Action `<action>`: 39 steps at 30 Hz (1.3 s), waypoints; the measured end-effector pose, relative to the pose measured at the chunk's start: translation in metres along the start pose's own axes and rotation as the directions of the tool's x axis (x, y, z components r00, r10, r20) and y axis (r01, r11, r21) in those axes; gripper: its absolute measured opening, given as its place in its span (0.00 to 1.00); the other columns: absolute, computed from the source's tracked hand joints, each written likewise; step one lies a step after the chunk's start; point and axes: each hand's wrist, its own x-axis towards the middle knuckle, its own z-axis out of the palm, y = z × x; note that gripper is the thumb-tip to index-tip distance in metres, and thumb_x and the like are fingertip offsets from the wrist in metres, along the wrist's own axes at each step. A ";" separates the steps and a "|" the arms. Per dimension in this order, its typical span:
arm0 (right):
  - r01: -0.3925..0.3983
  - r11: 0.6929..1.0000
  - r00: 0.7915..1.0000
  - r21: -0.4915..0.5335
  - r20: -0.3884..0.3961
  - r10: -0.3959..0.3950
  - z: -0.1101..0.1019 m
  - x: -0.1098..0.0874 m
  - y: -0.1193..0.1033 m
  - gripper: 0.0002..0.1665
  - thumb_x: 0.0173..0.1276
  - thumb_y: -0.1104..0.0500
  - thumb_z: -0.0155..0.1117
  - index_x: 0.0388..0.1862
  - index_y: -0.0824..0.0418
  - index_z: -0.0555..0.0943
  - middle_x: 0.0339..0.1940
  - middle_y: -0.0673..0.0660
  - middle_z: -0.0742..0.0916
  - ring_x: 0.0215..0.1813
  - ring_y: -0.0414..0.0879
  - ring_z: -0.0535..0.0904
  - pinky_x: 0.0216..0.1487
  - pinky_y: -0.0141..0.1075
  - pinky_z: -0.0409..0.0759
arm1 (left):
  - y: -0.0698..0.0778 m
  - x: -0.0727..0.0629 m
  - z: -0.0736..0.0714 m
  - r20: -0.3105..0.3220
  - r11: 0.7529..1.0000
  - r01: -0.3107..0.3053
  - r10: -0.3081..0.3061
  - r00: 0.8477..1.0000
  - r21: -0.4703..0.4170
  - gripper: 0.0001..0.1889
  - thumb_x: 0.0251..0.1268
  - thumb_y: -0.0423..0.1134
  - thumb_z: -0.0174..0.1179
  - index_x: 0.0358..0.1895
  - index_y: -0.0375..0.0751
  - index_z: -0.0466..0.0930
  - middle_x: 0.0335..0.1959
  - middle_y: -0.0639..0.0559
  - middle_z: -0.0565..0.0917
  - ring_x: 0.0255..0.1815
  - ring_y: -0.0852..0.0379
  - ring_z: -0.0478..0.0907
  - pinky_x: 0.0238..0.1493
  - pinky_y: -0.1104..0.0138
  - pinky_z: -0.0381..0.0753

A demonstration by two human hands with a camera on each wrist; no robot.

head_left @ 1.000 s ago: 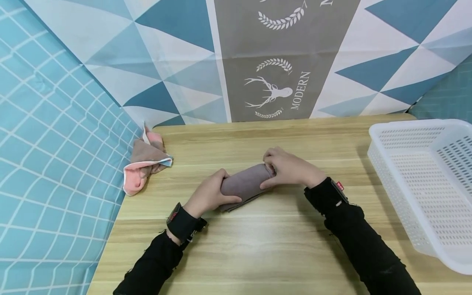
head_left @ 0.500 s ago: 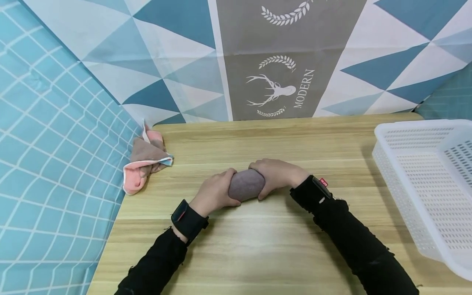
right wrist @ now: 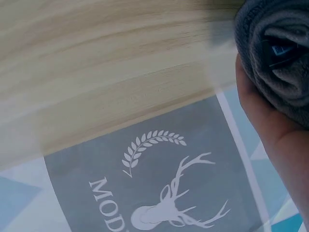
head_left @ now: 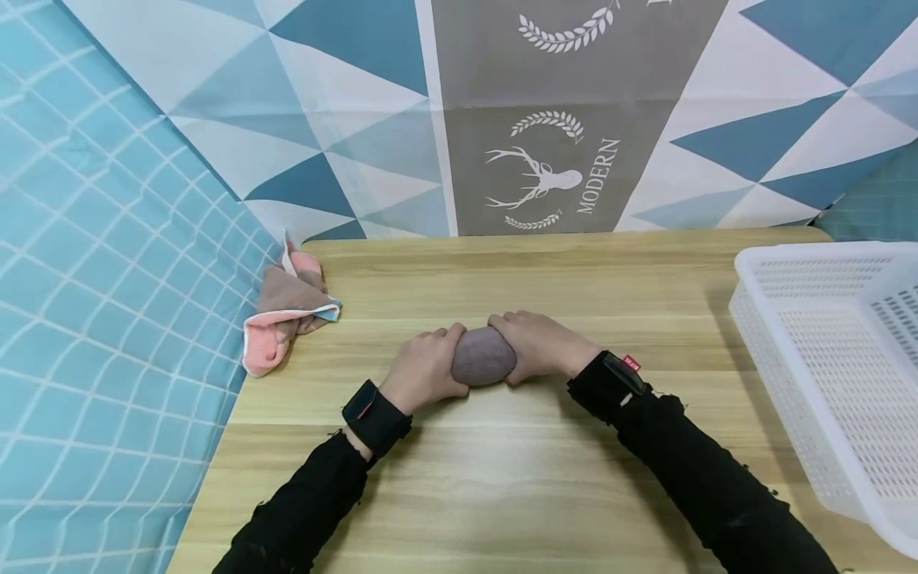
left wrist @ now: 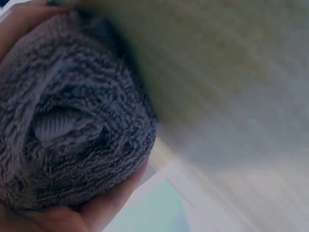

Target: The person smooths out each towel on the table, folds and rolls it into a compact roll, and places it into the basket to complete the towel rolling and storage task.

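Note:
A rolled grey towel (head_left: 484, 356) lies across the middle of the wooden table, gripped at both ends. My left hand (head_left: 426, 365) curls round its left end, and my right hand (head_left: 539, 347) holds the right end. In the left wrist view the towel's coiled terry end (left wrist: 72, 121) fills the space between thumb and fingers. The right wrist view shows the other spiral end (right wrist: 280, 58), with a small dark label tucked in its centre and fingers (right wrist: 260, 111) beneath it. Most of the roll's two ends is hidden by the hands in the head view.
A crumpled pink and brown cloth (head_left: 290, 307) lies at the table's back left, against the blue checked curtain (head_left: 107, 319). On the right stands a white perforated plastic basket (head_left: 796, 399). A patterned cloth (head_left: 387, 143) hangs behind the table's (head_left: 502, 494) back edge.
The towel has gone from a partly rolled shape with a loose flap to a compact roll. My right hand has moved left, nearer the left hand, and both now wrap its ends.

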 end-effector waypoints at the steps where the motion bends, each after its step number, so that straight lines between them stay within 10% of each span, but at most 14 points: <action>1: 0.001 1.000 1.000 -0.007 0.000 -0.001 0.000 -0.001 0.000 0.46 0.41 0.51 0.81 0.59 0.61 0.72 0.46 0.58 0.82 0.47 0.52 0.80 0.51 0.46 0.80 | 0.001 0.000 0.001 -0.006 1.000 -0.002 0.002 1.000 0.009 0.41 0.37 0.51 0.80 0.58 0.41 0.73 0.44 0.42 0.85 0.41 0.45 0.84 0.40 0.54 0.83; 17: -0.026 0.999 1.000 0.039 0.015 0.026 -0.013 -0.020 0.012 0.42 0.40 0.54 0.82 0.55 0.60 0.73 0.43 0.55 0.84 0.43 0.49 0.81 0.47 0.45 0.81 | 0.021 0.017 -0.005 0.001 0.999 0.000 0.000 1.000 0.037 0.37 0.39 0.52 0.80 0.53 0.42 0.74 0.38 0.47 0.86 0.35 0.50 0.85 0.34 0.57 0.83; 39: -0.239 0.937 0.971 0.256 0.066 0.230 -0.094 -0.151 0.048 0.30 0.44 0.63 0.76 0.49 0.55 0.77 0.36 0.53 0.83 0.29 0.45 0.79 0.27 0.37 0.79 | 0.137 0.081 -0.044 0.087 0.969 -0.245 0.244 0.966 -0.003 0.31 0.49 0.52 0.74 0.54 0.43 0.74 0.41 0.52 0.85 0.36 0.59 0.82 0.34 0.65 0.81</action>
